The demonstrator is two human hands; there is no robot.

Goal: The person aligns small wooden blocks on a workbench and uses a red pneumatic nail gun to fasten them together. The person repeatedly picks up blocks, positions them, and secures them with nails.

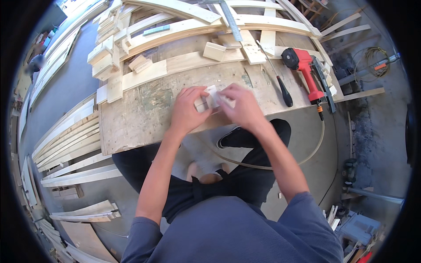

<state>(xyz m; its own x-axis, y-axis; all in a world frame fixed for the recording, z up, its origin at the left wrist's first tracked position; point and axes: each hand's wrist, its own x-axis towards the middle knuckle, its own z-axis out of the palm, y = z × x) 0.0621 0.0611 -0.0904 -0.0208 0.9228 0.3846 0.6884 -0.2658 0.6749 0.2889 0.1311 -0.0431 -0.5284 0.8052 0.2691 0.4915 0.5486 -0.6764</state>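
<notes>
Near the front edge of the wooden workbench (144,118), my left hand (186,109) is closed round a small pale wooden block (201,105), thumb at the near side and fingers over the far side. A whitish flat piece (212,94) shows at the top of the block; I cannot tell whether it is part of it. My right hand (241,107) is at the block's right side, its curled fingers smeared by motion. Whether they grip anything is unclear. To the right lie a black-handled screwdriver (284,90) and a red nail gun (305,72).
Pale boards and a curved wooden frame (188,28) cover the far side, with a metal square (231,24) on them. Loose blocks (214,51) lie nearer. An air hose (322,140) loops from the nail gun past my legs. Stacked planks (70,136) stand at left.
</notes>
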